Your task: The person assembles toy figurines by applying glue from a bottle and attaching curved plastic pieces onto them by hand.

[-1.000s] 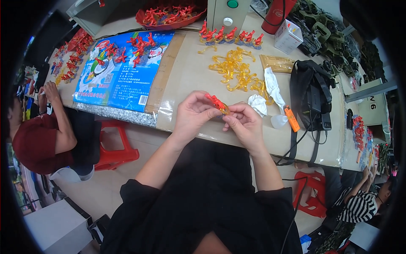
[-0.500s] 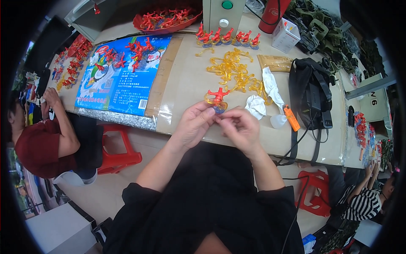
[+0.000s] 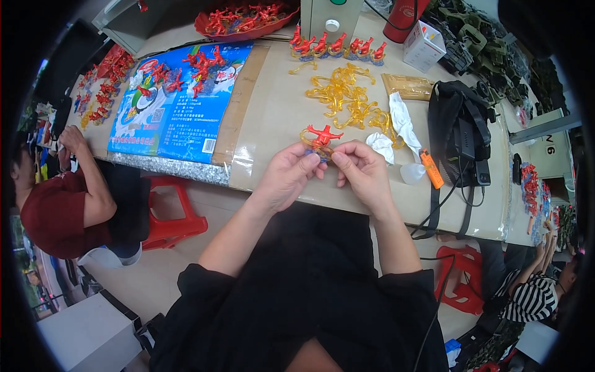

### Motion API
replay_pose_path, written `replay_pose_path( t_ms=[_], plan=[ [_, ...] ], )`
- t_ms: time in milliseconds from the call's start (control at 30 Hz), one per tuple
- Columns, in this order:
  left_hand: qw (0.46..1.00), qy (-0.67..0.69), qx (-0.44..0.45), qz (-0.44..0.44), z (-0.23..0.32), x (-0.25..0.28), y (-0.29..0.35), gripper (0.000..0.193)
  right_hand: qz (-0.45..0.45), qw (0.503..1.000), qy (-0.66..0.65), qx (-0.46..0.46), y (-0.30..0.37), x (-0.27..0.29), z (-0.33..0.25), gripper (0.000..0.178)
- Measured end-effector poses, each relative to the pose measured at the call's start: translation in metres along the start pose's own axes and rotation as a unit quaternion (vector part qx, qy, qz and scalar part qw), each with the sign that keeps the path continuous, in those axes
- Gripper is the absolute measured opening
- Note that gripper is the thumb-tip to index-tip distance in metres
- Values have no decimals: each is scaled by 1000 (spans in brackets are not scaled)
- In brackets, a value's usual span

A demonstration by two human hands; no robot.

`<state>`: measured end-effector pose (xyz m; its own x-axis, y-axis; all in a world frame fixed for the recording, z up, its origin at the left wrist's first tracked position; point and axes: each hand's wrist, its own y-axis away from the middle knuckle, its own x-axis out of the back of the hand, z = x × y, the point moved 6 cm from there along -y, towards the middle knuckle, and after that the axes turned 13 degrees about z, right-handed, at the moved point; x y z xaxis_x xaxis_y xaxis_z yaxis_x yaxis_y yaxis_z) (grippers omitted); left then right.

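Note:
A small red toy figurine (image 3: 323,135) with a clear yellow swirl and a bluish base is held upright over the table's near edge. Around its lower left side, my left hand (image 3: 286,176) is closed, thumb against the base. My right hand (image 3: 367,175) pinches the right side of the swirl and base between thumb and fingers. Part of the base is hidden by my fingertips. Just beyond lies a loose heap of clear yellow swirl pieces (image 3: 344,93). Farther back, several similar red figurines (image 3: 336,44) stand in a row.
Right of my hands are crumpled white tissue (image 3: 404,124), a small whitish cup (image 3: 411,174), an orange lighter (image 3: 432,168) and a black bag (image 3: 457,133) with cables. Left, figurines lie on a blue printed sheet (image 3: 167,118). A red tray (image 3: 248,32) stands behind. Co-workers sit at both sides.
My right hand has shifted slightly up and right, and its fingers now grip the figurine's right side more openly in view. The left hand keeps its hold; the whole view has shifted a little.

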<state>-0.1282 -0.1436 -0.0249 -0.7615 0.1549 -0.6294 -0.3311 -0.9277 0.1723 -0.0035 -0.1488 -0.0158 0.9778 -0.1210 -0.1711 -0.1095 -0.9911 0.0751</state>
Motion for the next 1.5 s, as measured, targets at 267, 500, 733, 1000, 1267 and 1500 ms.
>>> replay_pose_path(
  t_ms=[267, 500, 733, 1000, 1267, 1500],
  plan=[
    [1000, 21, 13, -15, -4, 0, -1, 21, -9, 1000, -1, -25, -2, -2, 5, 12],
    [1000, 18, 11, -7, -3, 2, -2, 22, 3, 999, 34, -17, -2, -4, 3, 12],
    [1000, 16, 7, -4, -4, 1, -2, 23, 4, 999, 49, -16, -2, -4, 3, 11],
    [999, 33, -5, 2, -2, -3, -1, 20, -3, 1000, 4, -23, -1, -4, 3, 12],
    [997, -19, -62, 30, 1, -4, 2, 21, 6, 999, 7, 42, 4, -6, -4, 11],
    [983, -105, -150, 29, 7, -8, 12, 28, 3, 995, 4, 96, 5, -5, -4, 19]
  ],
)
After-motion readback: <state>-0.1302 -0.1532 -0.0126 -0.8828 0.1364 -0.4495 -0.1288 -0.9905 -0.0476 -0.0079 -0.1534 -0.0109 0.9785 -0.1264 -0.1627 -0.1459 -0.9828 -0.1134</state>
